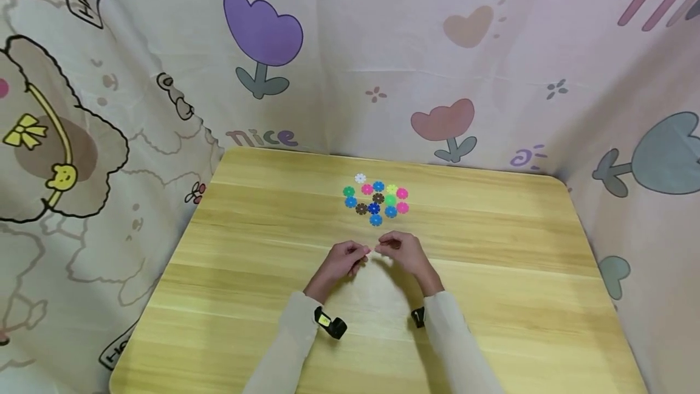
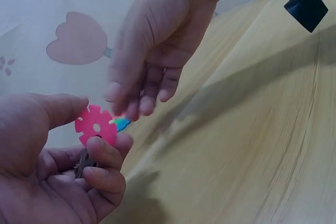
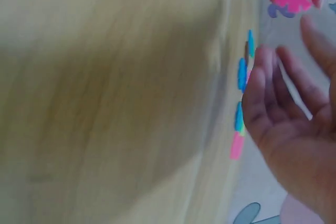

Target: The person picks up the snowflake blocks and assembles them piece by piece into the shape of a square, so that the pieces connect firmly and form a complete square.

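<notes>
My left hand (image 1: 343, 260) pinches a pink notched plastic disc (image 2: 106, 129) with a small hole in its centre. Lower in the same palm, a dark brown piece (image 2: 81, 163) shows partly behind the curled fingers; whether it is joined to the pink disc I cannot tell. Close by on the right, my right hand (image 1: 406, 252) has its fingers loosely bent and apart from the thumb, with nothing seen in its grasp. Its fingertips are near the pink disc but apart from it in the right wrist view. Both hands are above the wooden table (image 1: 492, 248).
Beyond the hands, several notched discs lie flat in a loose group, among them a white disc (image 1: 360, 179), a green disc (image 1: 349, 191) and a blue disc (image 1: 375, 220). A printed cloth (image 1: 350, 47) hangs behind the table's far edge.
</notes>
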The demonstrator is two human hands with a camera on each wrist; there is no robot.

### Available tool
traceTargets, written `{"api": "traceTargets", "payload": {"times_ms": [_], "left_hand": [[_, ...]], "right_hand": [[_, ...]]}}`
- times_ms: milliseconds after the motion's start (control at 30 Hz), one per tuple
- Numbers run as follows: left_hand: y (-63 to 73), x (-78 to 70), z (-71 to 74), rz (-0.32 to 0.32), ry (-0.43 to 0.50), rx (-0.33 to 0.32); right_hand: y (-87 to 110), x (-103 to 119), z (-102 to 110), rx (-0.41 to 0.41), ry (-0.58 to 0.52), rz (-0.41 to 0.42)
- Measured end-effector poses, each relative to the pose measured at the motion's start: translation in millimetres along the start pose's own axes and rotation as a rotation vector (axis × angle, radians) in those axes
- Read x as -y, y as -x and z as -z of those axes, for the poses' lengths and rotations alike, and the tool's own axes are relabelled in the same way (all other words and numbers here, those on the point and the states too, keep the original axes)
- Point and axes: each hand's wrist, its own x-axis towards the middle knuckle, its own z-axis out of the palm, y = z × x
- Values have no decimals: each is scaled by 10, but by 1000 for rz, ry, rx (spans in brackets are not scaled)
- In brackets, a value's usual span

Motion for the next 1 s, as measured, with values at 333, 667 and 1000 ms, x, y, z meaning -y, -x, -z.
{"api": "traceTargets", "payload": {"times_ms": [333, 667, 1000], "left_hand": [[5, 67, 79, 21, 54, -32], [20, 91, 70, 22, 97, -65], [39, 66, 143, -24, 119, -87]], "right_hand": [[-308, -41, -115, -297, 61, -123], [-599, 48, -290, -351, 187, -79], [-621, 86, -296, -370, 207, -88]]}}
